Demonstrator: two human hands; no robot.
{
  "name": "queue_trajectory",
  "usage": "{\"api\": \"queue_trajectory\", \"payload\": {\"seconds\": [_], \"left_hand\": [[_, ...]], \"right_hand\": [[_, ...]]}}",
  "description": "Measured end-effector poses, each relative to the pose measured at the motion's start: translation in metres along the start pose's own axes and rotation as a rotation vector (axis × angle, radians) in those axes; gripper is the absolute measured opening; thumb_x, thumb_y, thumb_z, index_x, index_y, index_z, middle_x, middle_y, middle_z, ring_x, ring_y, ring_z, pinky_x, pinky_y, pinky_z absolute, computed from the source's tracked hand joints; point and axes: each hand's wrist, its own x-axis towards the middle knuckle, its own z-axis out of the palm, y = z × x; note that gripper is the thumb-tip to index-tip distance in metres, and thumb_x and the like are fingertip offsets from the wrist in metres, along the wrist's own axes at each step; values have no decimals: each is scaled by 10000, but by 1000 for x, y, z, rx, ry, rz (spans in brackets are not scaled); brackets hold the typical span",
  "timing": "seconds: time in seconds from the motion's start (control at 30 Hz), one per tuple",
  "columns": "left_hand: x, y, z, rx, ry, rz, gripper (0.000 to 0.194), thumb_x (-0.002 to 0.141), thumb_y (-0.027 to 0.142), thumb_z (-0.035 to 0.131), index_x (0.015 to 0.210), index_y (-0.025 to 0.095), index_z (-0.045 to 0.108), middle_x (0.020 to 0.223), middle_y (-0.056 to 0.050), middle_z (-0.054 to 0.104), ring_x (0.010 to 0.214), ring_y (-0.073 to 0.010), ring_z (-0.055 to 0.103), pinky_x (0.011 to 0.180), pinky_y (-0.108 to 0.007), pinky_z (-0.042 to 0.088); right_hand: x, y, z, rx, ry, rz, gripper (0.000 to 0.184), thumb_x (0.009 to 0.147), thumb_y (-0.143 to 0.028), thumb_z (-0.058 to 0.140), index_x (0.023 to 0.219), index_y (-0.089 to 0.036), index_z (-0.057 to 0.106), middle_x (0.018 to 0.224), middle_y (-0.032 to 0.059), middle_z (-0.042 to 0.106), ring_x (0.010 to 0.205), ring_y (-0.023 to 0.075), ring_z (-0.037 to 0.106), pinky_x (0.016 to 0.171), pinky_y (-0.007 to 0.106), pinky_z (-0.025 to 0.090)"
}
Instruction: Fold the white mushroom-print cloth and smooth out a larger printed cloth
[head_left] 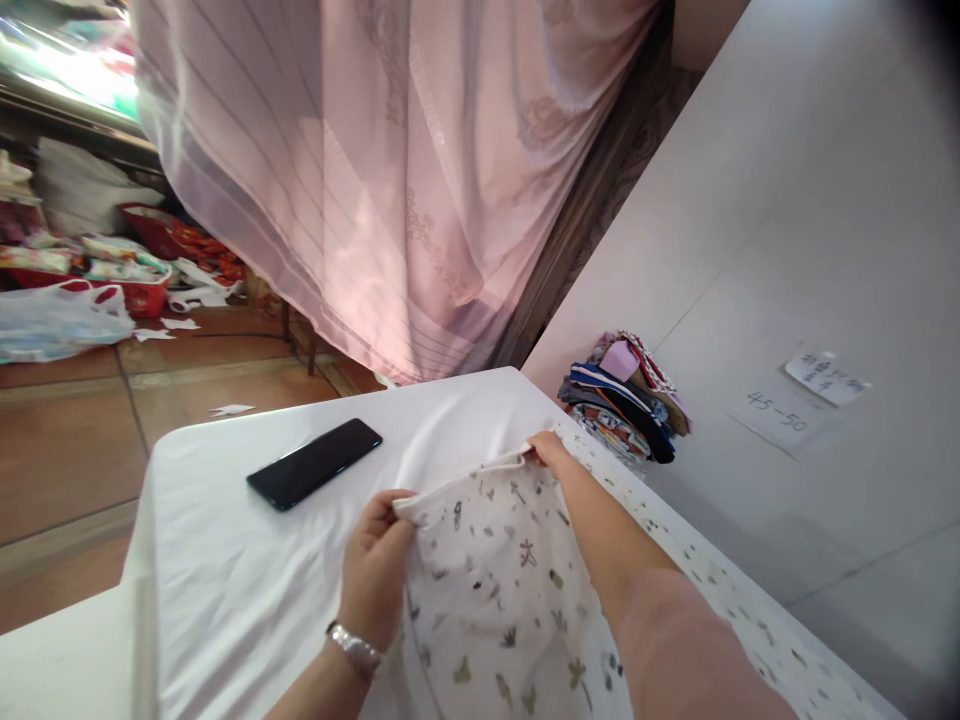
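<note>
A white cloth [510, 585] printed with small plants and figures is stretched between my two hands; whether it is a garment I cannot tell. My left hand [377, 550] is closed on the left corner of its folded top edge, a silvery watch band at the wrist. My right hand [546, 450] pinches the far right end of the same edge. The cloth's lower part hangs toward me over the table. A black smartphone [315, 465] lies on the white-covered table [225, 570], left of my left hand and apart from it.
More printed cloth [690, 550] runs along the table's right side. Folded clothes [622, 395] are stacked by the wall [750, 250], which bears paper notes [776, 415]. A pink curtain [420, 170] hangs behind. Red baskets [146, 295] and a plastic bag [64, 320] stand on the tiled floor.
</note>
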Motion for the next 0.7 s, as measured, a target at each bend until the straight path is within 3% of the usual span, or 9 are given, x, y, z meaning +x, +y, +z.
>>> {"api": "queue_trajectory", "payload": {"seconds": [0.1,0.3,0.43,0.6,0.7], "left_hand": [[12,8,-6,-206,123,-146,381,470,184,555,851,201,546,578,51,534,494,-106,473,461,-200,364],[14,16,-8,-226,212,-70,440,476,163,572,914,198,566,606,47,554,472,-91,475,432,-194,367],[16,14,-9,-211,231,-63,455,487,161,563,941,182,570,599,43,551,463,-87,477,430,-189,357],[22,13,-10,-198,271,-60,504,488,143,529,989,173,574,568,46,536,446,-84,460,421,-184,338],[23,14,-10,-203,278,-58,542,487,132,512,1025,174,569,561,46,533,437,-85,455,421,-188,344]], "right_hand": [[-1,3,15,86,-9,18,282,861,-329,510,1074,-144,529,1022,55,569,833,148,576,704,330,503],[-9,8,30,238,0,-1,191,862,-276,509,969,-124,552,863,25,598,685,99,579,595,247,502],[-17,9,33,315,18,-83,168,829,-204,476,971,-144,542,821,22,631,685,94,605,581,188,494],[-35,21,33,227,102,-180,206,784,-214,423,919,-151,565,839,38,639,744,124,605,576,184,482],[-51,26,33,74,105,-267,211,741,-183,447,887,-161,597,896,41,642,861,154,581,724,242,477]]}}
